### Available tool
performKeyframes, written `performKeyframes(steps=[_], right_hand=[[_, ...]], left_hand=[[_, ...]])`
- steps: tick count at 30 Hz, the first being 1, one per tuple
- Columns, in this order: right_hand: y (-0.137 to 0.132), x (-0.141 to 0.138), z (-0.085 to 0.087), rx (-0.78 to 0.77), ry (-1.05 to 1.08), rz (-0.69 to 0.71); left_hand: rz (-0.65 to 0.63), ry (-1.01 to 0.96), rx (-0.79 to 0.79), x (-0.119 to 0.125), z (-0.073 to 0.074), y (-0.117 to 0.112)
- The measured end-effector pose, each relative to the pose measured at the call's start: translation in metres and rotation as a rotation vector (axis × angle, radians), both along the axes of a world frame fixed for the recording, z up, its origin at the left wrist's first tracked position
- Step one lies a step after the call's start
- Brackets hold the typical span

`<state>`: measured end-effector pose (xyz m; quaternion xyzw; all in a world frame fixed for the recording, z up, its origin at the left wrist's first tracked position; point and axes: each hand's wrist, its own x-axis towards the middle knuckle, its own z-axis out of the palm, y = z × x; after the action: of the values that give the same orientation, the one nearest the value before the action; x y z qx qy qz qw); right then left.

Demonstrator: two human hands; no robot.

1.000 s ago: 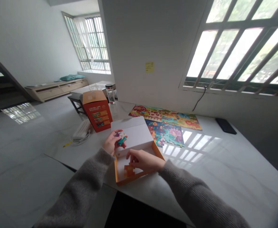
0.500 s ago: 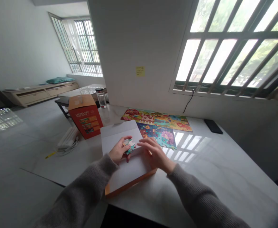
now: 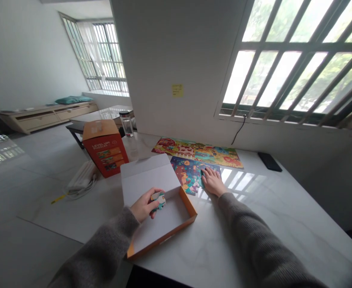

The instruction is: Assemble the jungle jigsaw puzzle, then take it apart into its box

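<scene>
Left hand [image 3: 144, 206] is curled shut on a puzzle piece [image 3: 159, 200], mostly hiding it, above the open box [image 3: 163, 236]. Right hand [image 3: 213, 182] lies open on the jigsaw [image 3: 188, 176], on a white marble table [image 3: 254, 224].

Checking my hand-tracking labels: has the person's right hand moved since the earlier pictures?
Yes. The right hand has gone forward and to the right, off the open puzzle box, and now rests on the jigsaw puzzle lying beyond the box.
</scene>
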<state>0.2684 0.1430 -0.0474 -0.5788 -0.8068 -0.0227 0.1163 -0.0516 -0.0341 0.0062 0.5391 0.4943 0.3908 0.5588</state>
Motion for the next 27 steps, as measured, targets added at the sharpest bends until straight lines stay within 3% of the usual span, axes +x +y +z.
performKeyframes(steps=[5,8,14,19,23,27], right_hand=[[-0.029,-0.007,-0.007,-0.056,-0.013,-0.095],[-0.036,-0.004,0.0,-0.062,-0.015,-0.117],[-0.003,0.021,0.03,-0.062,-0.013,-0.088],[0.006,0.032,0.024,-0.033,-0.014,-0.063],[-0.02,0.039,0.01,0.005,-0.024,-0.122],[-0.067,0.051,0.006,0.048,-0.104,-0.215]], left_hand=[[0.055,0.028,0.056,-0.014,0.001,-0.01],[0.059,-0.004,0.062,-0.017,0.003,-0.011],[0.101,-0.002,0.191,-0.016,0.019,-0.024],[0.261,0.196,0.31,-0.029,0.028,-0.043],[0.304,0.238,0.292,-0.035,0.022,-0.048],[0.321,0.217,0.305,-0.032,0.018,-0.048]])
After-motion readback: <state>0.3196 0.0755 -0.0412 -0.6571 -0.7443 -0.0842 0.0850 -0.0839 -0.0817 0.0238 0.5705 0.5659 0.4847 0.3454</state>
